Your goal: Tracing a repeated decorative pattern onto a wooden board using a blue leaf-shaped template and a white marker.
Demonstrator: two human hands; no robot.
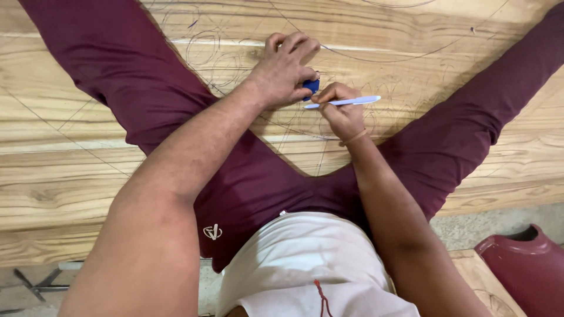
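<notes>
I sit with legs apart on a large wooden panel [64,170] covered in drawn pencil curves. My left hand [285,69] presses down on the wood, fingers curled around a small blue object [311,87], mostly hidden under the fingers. Right beside it, my right hand [342,111] grips a light blue pen [346,101] that lies nearly level, its tip pointing left toward the blue object. Both hands touch the panel between my maroon trouser legs [129,76].
Drawn arcs and ornament outlines [217,53] spread over the wood around the hands. A maroon curved object [526,267] sits at the lower right on the floor. Metal pieces [38,285] lie at the lower left.
</notes>
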